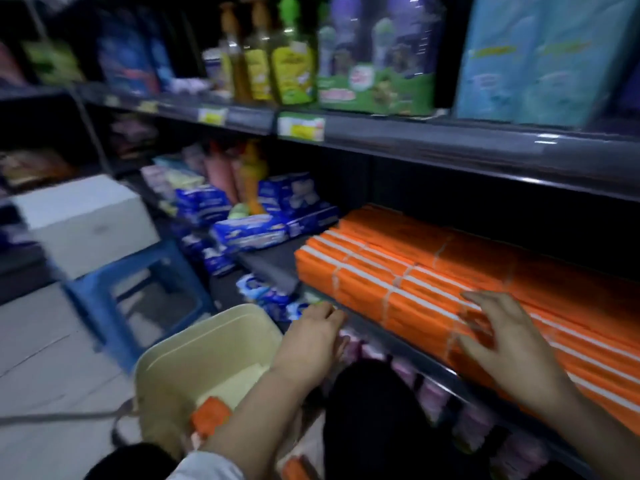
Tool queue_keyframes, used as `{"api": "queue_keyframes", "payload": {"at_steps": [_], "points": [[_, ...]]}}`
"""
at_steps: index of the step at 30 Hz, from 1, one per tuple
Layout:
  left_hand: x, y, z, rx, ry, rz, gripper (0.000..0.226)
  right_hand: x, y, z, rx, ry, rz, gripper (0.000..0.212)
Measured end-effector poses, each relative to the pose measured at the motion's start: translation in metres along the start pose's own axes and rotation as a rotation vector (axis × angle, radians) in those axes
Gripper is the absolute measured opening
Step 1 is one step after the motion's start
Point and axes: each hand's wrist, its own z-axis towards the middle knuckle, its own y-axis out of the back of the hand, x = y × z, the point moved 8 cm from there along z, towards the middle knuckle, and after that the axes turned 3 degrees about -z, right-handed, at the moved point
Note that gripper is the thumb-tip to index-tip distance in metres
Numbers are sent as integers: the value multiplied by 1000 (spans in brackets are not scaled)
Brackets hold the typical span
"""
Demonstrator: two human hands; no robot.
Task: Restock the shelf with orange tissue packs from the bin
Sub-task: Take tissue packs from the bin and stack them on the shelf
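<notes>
Left hand (pixel 311 341): over the far rim of the bin, at the front lip of the shelf (pixel 398 341), fingers bent; the blur hides whether it holds anything.
White box (pixel 83 220): on a blue stool (pixel 138 292) at far left, on the floor.
Bin (pixel 207 348): cream, on the floor below the left forearm; one orange pack (pixel 210 414) lies inside near its front wall.
Blue packs (pixel 249 230): piled on the shelf, left of the orange stock.
Orange tissue packs (pixel 398 271): banded bundles lying in tight rows, filling the shelf from its middle to the right edge.
Right hand (pixel 512 348): fingers spread and relaxed, resting flat on the front row of orange tissue packs, gripping nothing.
</notes>
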Motion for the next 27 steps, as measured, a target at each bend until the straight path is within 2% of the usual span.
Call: {"api": "queue_keyframes", "payload": {"at_steps": [7, 13, 20, 24, 27], "points": [[184, 38, -111, -67, 449, -38, 34, 129, -111, 47, 186, 212, 86, 56], [288, 39, -191, -88, 709, -14, 33, 223, -238, 77, 433, 338, 67, 59], [359, 33, -202, -144, 856, -128, 35, 268, -406, 78, 767, 261, 43, 56], [391, 11, -189, 64, 883, -160, 43, 266, -494, 73, 907, 137, 58, 58], [416, 2, -177, 110, 876, -132, 43, 256, -555, 59, 998, 37, 110, 58]]}}
